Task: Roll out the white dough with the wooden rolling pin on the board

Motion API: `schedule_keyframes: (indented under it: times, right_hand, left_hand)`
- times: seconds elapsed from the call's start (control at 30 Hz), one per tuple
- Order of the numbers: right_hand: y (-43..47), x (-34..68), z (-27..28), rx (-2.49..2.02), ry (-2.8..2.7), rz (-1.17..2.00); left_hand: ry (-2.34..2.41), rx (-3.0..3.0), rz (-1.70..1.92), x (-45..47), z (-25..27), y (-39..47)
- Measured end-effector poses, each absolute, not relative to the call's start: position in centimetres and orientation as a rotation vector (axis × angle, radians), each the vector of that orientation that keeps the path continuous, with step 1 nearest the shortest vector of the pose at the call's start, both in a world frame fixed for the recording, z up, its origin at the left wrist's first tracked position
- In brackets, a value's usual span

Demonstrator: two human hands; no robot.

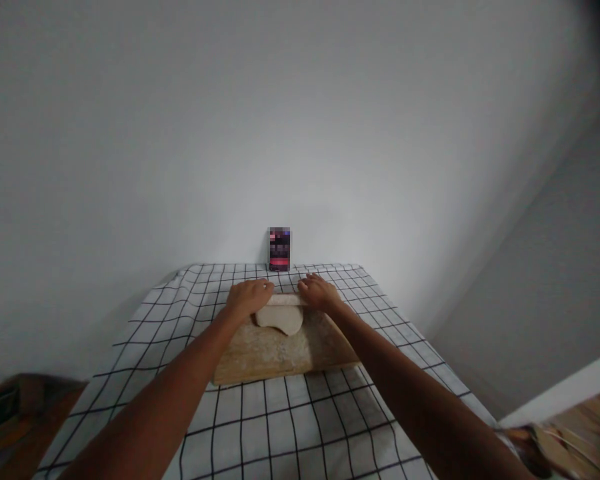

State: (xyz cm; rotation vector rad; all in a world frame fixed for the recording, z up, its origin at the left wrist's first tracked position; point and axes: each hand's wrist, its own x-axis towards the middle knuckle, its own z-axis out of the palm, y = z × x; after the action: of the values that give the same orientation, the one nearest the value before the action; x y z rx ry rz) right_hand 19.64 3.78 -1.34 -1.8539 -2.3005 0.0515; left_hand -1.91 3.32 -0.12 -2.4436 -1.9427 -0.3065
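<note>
A pale rolling pin (286,300) lies crosswise near the far side of a floured wooden board (260,360). My left hand (251,293) is closed round its left end, and my right hand (318,291) grips the right end. Under the pin and towards me spreads a flat piece of dough (280,319) with an uneven, curved near edge. The pin's ends are hidden beneath my hands, and so is the dough's far edge.
A white tablecloth (260,427) with black grid lines covers the table. Against the pale wall (300,133) behind it leans a phone (279,249) with a blurred, lit screen. Blurred brown objects stand low at the left and right edges.
</note>
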Motion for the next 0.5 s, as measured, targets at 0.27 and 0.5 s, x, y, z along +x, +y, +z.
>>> schedule_keyframes:
  times: [0.27,0.5]
  right_hand:
    - [7.6,19.9,-1.6,-1.759,-2.483,-0.018]
    - [8.4,19.6,-1.2,-1.732,-2.516,-0.023]
  left_hand:
    - [-2.038,-2.407,-0.241,-1.6,-0.5,7.3]
    - [-2.107,-2.386,-0.224,-1.7,-0.9,8.4]
